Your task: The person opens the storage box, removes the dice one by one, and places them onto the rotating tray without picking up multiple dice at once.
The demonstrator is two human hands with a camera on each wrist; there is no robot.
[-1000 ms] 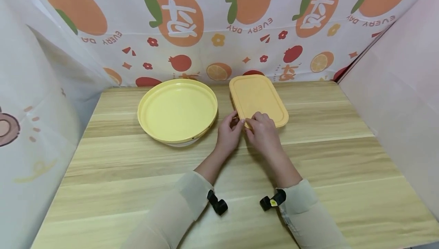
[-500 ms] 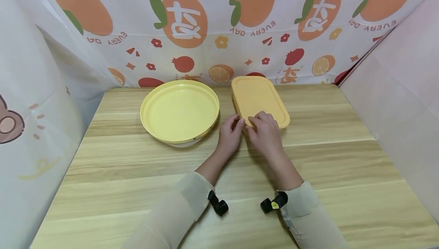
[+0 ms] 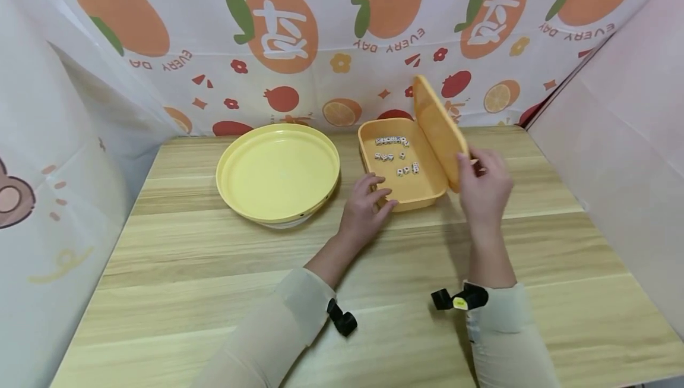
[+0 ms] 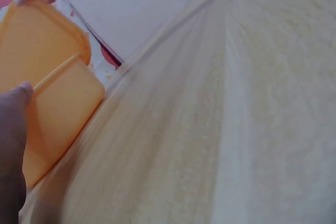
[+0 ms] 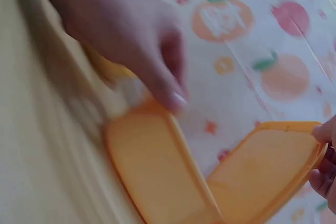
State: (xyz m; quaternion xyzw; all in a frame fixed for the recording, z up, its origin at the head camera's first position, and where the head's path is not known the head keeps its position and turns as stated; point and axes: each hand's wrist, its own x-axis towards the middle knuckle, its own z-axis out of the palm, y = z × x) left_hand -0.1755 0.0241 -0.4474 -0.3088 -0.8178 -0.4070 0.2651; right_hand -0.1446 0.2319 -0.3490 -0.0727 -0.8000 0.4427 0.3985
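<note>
Yellow tray [image 3: 278,173] stood at 9 o'clock from box [image 3: 421,202] of dice [image 3: 415,168]. Right hand [image 3: 486,189] pinched tilted lid [image 3: 439,129]; left hand [image 3: 363,210], fingers loosely spread, touched box at 7 o'clock.

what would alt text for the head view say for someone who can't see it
A right hand holds an orange lid tilted up along the right side of an open box of dice. The left hand touches the box's near left corner. A round yellow tray sits left on the table.
</note>
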